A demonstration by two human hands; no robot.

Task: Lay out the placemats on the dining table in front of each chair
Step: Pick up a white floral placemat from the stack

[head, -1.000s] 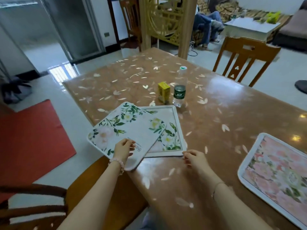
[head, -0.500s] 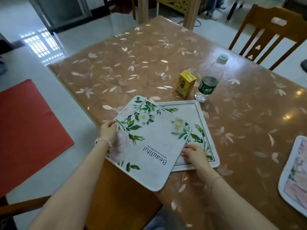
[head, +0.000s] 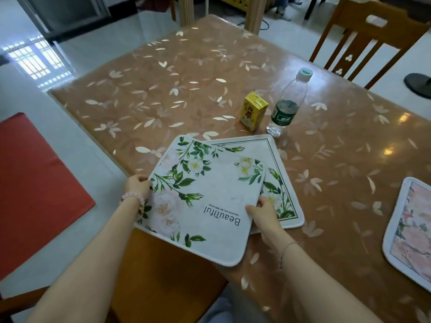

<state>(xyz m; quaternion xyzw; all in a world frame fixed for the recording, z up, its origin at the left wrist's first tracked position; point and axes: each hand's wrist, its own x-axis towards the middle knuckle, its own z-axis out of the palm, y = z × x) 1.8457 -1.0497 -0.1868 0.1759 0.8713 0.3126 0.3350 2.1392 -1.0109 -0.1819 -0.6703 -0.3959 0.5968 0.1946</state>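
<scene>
Both hands pinch the white floral placemat (head: 205, 201): left hand (head: 136, 186) at nine o'clock, right hand (head: 262, 212) at four.

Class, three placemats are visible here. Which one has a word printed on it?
The top green-leaf placemat, held by both hands, reads "Beautiful". The bordered placemat beneath it and the pink floral placemat at the right edge show no word.

Glossy pale tiled floor (head: 77, 54) with window reflection, red rug (head: 35, 183), wooden chair (head: 363, 36), carved screen (head: 235, 1)
</scene>
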